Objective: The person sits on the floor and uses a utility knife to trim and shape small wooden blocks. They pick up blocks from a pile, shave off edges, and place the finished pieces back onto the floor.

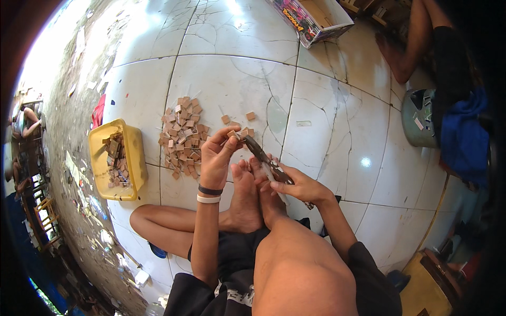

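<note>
My left hand (215,158), with a black and a white band at its wrist, pinches a small brown square piece (232,134) between thumb and fingertips. In my right hand (301,185) is a long, dark, worn hand tool (259,151) with pale patches, like pliers. Its far tip meets or nearly meets the piece; I cannot tell whether it grips it. Just beyond the fingers lie a few loose brown squares (250,116). A large heap of the same squares (184,131), some with thin clear strips, spreads to the left of my left hand. Both hands are above my bare feet.
A yellow tub (138,163) of brown pieces stands left, beside littered ground (79,158). Cracked white tiles (226,73) make up the floor. An open printed carton (321,31) lies at the far side. Another person's leg (408,50) and a grey-green bucket (416,131) are right.
</note>
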Demonstrator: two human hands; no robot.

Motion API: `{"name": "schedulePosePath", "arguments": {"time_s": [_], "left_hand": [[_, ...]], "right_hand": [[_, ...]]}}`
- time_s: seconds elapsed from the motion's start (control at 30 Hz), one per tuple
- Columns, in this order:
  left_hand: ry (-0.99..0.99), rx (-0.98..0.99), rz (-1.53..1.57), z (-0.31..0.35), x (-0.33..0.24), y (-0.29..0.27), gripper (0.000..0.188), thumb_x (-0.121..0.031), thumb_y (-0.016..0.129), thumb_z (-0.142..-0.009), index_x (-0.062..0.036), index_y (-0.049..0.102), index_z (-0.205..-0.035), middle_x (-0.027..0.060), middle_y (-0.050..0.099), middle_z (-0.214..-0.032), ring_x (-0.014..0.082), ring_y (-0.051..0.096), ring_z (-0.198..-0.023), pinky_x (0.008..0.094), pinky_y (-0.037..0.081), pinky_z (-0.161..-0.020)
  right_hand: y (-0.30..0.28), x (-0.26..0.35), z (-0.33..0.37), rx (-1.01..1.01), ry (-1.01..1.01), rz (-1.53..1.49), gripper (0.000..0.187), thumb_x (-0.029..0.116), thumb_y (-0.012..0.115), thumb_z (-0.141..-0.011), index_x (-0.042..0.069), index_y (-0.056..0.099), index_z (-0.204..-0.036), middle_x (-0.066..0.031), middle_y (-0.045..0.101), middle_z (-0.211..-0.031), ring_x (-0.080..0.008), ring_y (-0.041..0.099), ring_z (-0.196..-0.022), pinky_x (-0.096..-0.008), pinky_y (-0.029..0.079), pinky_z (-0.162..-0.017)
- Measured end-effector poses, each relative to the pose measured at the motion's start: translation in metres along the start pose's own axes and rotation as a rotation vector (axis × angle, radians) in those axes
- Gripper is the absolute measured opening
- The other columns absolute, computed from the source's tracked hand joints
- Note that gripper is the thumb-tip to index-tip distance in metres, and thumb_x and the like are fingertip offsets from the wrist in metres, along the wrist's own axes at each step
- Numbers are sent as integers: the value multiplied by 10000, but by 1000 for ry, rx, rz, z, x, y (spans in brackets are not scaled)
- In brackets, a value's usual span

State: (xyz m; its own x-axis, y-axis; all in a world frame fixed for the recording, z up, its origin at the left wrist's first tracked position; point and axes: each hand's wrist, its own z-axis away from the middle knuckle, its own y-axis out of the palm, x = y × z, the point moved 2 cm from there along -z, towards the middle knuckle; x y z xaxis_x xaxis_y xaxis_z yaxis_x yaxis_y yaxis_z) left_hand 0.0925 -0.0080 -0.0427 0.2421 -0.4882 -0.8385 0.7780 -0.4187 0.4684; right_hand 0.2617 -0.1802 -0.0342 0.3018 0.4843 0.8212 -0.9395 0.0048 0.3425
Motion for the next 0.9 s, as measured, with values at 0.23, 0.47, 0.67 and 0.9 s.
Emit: {"name": "schedulePosePath", "arguments": {"time_s": [0.23,0.47,0.67,0.9], "left_hand": [[105,27,-250,2,1,-7,246,-35,733,-1013,29,743,-1251,74,763,-1149,132,699,-1059,280,563,-952],[43,76,-307,2,9,-6,242,7,705,-1018,42,741,-1255,105,771,-1182,149,723,-1090,301,592,-992],[76,123,-378,1,1,1,257,71,684,-998,47,739,-1248,103,767,-1175,151,719,-1087,299,596,-984],[94,168,-463,-2,-8,2,253,114,672,-981,48,743,-1215,111,758,-1157,161,722,-1072,304,599,-975]], "right_hand": [[-5,8,-1,-59,177,-98,675,203,642,-1093,49,328,-1671,-132,587,-1480,-206,689,-1187,-367,598,-938],[11,16,5,-4,147,-221,644,183,606,-1105,24,324,-1662,-118,668,-1360,-192,688,-1162,-357,565,-983],[13,26,6,7,144,-181,572,178,600,-1107,13,392,-1614,-103,675,-1294,-203,694,-1145,-366,552,-1023],[9,14,7,38,114,-191,724,226,641,-1092,31,249,-1669,-93,648,-1315,-171,662,-1124,-316,554,-923]]}}
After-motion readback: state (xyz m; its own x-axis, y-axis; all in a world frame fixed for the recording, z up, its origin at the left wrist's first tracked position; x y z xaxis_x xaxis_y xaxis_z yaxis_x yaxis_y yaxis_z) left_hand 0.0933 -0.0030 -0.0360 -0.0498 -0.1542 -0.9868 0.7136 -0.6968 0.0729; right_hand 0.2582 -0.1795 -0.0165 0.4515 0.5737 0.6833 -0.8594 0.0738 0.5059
